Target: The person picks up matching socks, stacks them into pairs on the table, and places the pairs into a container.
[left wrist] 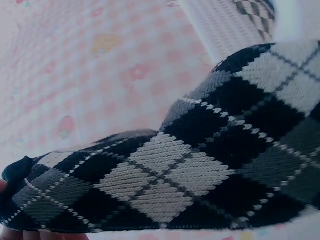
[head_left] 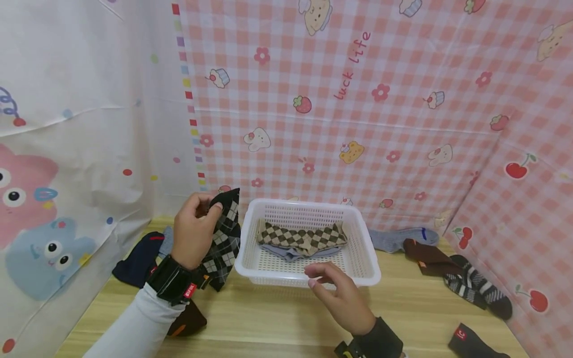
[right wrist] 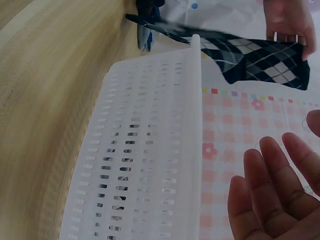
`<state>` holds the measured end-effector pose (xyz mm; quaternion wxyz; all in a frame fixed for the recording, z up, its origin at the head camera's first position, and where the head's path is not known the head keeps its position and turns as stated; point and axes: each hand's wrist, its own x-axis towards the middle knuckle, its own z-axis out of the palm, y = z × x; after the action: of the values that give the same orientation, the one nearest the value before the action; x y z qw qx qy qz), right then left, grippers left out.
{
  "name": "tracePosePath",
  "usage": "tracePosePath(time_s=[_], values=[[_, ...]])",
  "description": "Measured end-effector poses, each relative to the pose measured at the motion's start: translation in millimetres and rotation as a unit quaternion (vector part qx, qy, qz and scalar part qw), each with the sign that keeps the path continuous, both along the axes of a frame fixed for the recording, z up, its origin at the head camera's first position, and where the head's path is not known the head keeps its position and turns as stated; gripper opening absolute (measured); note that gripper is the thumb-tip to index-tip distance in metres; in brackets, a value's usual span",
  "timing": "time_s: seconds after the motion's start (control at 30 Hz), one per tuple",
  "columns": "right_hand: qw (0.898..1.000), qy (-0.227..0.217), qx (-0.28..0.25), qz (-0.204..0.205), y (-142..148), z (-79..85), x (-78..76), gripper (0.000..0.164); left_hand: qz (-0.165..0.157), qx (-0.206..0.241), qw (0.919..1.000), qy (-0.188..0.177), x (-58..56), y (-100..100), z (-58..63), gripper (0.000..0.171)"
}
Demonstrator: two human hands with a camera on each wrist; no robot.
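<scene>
A black, grey and white argyle sock (head_left: 227, 237) hangs from my left hand (head_left: 194, 233), which pinches its top end between thumb and fingers. The sock dangles at the left of a white plastic basket (head_left: 309, 279). Up close, the left wrist view shows the knitted diamonds of the sock (left wrist: 165, 175). My right hand (head_left: 342, 298) is over the basket's front rim at the right, fingers loosely bent and holding nothing. Inside the basket lie a beige and dark checkered sock (head_left: 309, 238) and a blue-grey sock (head_left: 288, 253).
Left of the basket lie a navy sock (head_left: 136, 261) and a dark brown sock (head_left: 190, 318). Along the right are a grey sock (head_left: 396, 239), a brown sock (head_left: 431, 259), a striped sock (head_left: 479, 286) and a dark grey sock (head_left: 472, 343). Patterned cloth walls enclose the wooden table (head_left: 268, 323).
</scene>
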<state>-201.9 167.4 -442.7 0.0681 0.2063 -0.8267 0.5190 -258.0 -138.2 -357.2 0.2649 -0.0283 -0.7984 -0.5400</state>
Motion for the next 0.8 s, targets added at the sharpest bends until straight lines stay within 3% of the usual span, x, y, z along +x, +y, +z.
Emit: tracePosePath(time_s=[0.27,0.4,0.57,0.8], values=[[1.0,0.022,-0.001,0.015,-5.7,9.0,6.7,0.023,-0.026,0.017,0.9989,0.034,31.3,11.8,17.0,0.014],[0.998,0.051,-0.012,0.022,-7.8,15.7,13.2,0.028,-0.06,0.009,0.9976,0.032,48.4,21.1,20.8,0.011],[0.994,0.107,-0.031,0.021,-12.1,23.9,23.1,0.044,-0.125,0.002,0.9921,-0.001,65.7,33.5,15.2,0.009],[0.986,0.153,-0.067,0.021,-22.4,30.7,32.8,0.062,-0.169,0.0,0.9854,-0.015,76.7,49.9,-3.7,0.005]])
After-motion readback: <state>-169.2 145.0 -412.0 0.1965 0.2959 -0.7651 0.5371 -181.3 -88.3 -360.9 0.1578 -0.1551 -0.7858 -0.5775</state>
